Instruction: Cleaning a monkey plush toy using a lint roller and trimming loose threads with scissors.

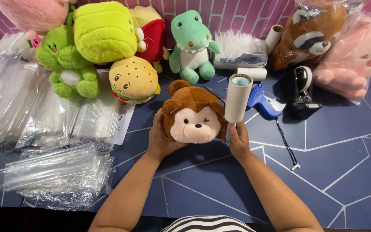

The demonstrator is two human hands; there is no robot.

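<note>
Head view, centre frame: my left hand (162,137) cups the soft, light monkey plush (193,115) by its side; my right hand (238,139) grips the stiff lint roller (238,98) by its handle.

Pink brick-pattern wall (237,10) along the back. Table (344,141) w/ dark navy top, thin white lines crossing it in angular geometric shapes. Light is even & bright, soft shadows only. Front edge of table falls into dark.
</note>
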